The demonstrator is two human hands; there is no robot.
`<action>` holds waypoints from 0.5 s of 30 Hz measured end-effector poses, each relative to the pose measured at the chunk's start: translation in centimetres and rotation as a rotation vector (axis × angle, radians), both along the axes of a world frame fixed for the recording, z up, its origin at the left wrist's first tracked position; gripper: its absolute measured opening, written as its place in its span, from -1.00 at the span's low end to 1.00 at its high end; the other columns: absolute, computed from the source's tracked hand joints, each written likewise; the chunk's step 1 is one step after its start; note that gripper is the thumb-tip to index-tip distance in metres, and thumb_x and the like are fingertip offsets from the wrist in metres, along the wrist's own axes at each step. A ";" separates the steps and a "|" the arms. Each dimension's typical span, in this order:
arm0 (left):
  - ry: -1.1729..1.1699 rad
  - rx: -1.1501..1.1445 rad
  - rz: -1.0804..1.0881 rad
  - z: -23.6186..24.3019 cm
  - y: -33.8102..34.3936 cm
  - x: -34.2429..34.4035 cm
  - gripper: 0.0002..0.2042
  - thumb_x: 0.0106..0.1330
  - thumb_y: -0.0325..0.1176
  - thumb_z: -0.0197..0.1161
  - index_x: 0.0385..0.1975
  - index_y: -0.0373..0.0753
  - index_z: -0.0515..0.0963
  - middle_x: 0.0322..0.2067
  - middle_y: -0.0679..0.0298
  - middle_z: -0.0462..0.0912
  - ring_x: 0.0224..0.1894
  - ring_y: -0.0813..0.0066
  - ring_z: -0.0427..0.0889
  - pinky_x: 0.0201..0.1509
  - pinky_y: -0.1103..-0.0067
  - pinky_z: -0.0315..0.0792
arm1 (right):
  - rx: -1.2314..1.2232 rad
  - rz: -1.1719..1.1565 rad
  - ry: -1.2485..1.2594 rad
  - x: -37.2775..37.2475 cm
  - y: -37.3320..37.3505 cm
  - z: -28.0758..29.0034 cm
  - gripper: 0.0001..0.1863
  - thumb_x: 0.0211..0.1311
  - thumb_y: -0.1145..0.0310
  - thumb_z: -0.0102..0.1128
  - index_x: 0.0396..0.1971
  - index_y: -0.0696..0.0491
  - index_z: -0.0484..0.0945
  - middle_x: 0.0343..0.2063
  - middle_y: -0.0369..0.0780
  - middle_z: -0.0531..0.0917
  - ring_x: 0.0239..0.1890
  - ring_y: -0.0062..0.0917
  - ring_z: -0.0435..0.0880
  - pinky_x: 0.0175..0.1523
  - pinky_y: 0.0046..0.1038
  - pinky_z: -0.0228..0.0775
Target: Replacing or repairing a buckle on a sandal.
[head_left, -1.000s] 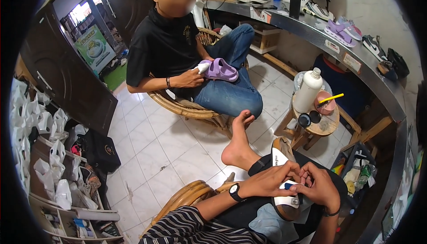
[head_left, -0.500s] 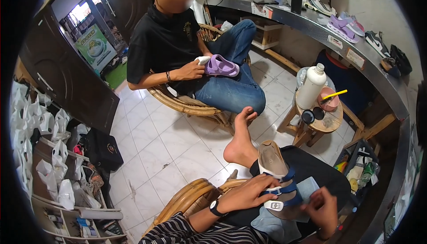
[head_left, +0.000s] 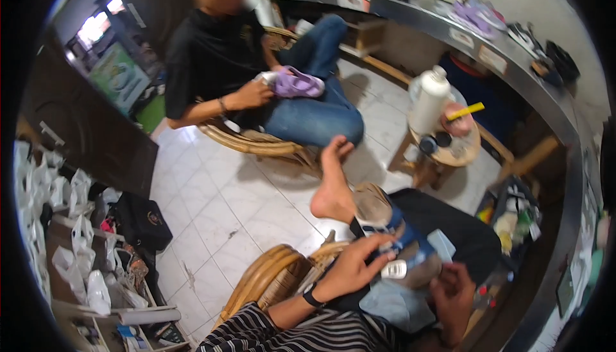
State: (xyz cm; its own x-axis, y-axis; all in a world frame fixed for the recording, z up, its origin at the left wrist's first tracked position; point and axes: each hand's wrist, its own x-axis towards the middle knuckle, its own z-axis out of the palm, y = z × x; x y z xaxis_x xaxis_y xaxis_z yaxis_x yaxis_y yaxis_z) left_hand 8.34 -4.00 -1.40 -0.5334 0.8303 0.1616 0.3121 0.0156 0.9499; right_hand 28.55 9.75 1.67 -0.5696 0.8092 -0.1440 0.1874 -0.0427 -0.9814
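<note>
A blue-and-white strapped sandal (head_left: 420, 252) with a grey-brown footbed rests on my lap. My left hand (head_left: 359, 262) holds it from the left, fingers over the strap beside a white tab (head_left: 394, 269). By its near right end is my right hand (head_left: 452, 297), fingers curled and blurred; whatever they may pinch is hidden. Light blue cloth (head_left: 398, 306) lies beneath the sandal on my lap, and a light blue piece (head_left: 443, 245) shows past its right side.
Across from me a seated person (head_left: 224, 63) holds a purple sandal (head_left: 297, 83) and a white cloth. A wooden stool (head_left: 459, 153) carries a white bottle (head_left: 430, 102), a pink bowl (head_left: 457, 121) and a yellow-handled brush (head_left: 466, 111). Shoes line the curved counter (head_left: 410, 15); bagged items (head_left: 80, 236) stand left.
The whole view has shifted, so the scene sits further left and up. My right hand has moved down along the sandal's near end. My left hand remains on the sandal.
</note>
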 end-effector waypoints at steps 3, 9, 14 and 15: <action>-0.384 0.126 0.121 0.5 0.8 1.1 -0.71 0.48 -0.44 0.26 0.15 -0.33 0.52 0.13 0.22 0.65 0.13 0.52 0.61 0.19 0.58 0.43 | 0.255 0.062 0.098 -3.6 0.8 4.1 -0.55 0.22 0.54 0.40 0.11 0.23 0.53 -0.25 -0.21 0.78 -0.27 -0.76 0.70 -0.36 -0.75 0.40; -0.838 0.387 -0.227 3.5 1.7 2.3 -0.54 0.53 -0.49 0.15 0.38 -0.41 0.30 0.33 0.06 0.47 0.38 0.31 0.46 0.42 0.45 0.35 | 0.389 -0.059 0.233 -10.1 6.8 4.7 -0.66 0.36 0.52 0.30 0.08 0.32 0.59 -0.21 -0.16 0.79 -0.26 -0.80 0.62 -0.27 -0.71 0.46; -0.806 0.105 -0.395 0.1 -3.0 -0.8 -0.64 0.57 -0.35 0.10 0.23 -0.46 0.46 0.11 -0.14 0.63 0.15 0.16 0.69 0.03 0.43 0.67 | 0.556 0.061 0.002 -10.4 9.6 3.4 -0.70 0.36 0.37 0.34 0.00 0.21 0.69 -0.38 -0.20 0.80 -0.34 -0.81 0.62 -0.31 -0.65 0.43; -0.895 0.184 -0.382 -1.5 -3.7 -1.3 -0.69 0.58 -0.31 0.08 0.08 -0.45 0.53 0.00 -0.12 0.70 0.08 0.18 0.72 0.06 0.43 0.65 | 0.551 0.059 -0.006 -10.5 9.6 3.3 -0.70 0.36 0.37 0.34 0.00 0.21 0.69 -0.38 -0.20 0.80 -0.34 -0.81 0.62 -0.31 -0.65 0.43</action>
